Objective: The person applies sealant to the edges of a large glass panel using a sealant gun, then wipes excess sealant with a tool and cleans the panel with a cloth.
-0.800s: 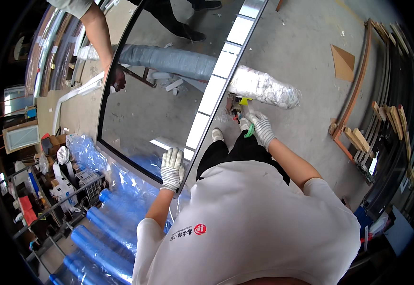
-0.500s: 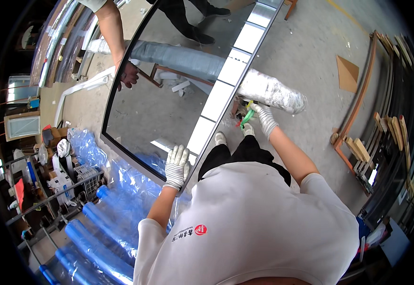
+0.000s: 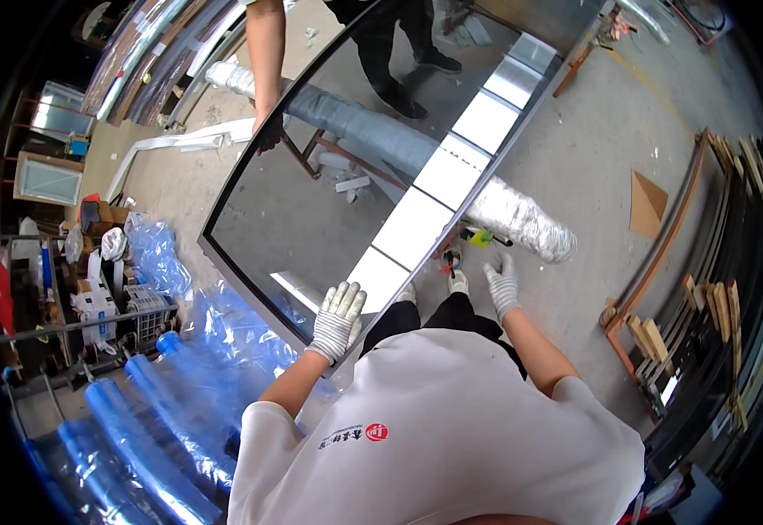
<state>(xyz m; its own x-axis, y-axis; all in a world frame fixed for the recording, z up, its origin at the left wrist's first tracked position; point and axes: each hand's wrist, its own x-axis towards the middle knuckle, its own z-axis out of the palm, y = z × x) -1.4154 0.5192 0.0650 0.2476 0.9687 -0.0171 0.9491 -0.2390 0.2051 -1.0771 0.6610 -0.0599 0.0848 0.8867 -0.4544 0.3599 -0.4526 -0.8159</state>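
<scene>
A large framed glass panel (image 3: 311, 201) lies across a thick padded roll (image 3: 521, 219) wrapped in clear film. My left hand (image 3: 339, 319), in a striped white glove, lies flat on the panel's near corner with fingers stretched out. To the right of the panel, my right hand (image 3: 501, 282), gloved alike, is open and holds nothing. Just beyond its fingertips, beside the roll, is a small yellow-green and black object (image 3: 480, 237); its kind is unclear. Another person's bare hand (image 3: 267, 131) is at the panel's far left edge.
Blue film-wrapped rolls (image 3: 154, 411) lie at the lower left, near a cluttered rack (image 3: 84, 324). Long dark profiles with wooden blocks (image 3: 714, 315) line the right side. A brown cardboard piece (image 3: 647, 204) lies on the floor. An orange metal support (image 3: 572, 72) stands under the panel's far end.
My right hand has let go of the green object and drawn back toward me, its fingers now apart. My left hand stays on the panel's corner. The view has shifted.
</scene>
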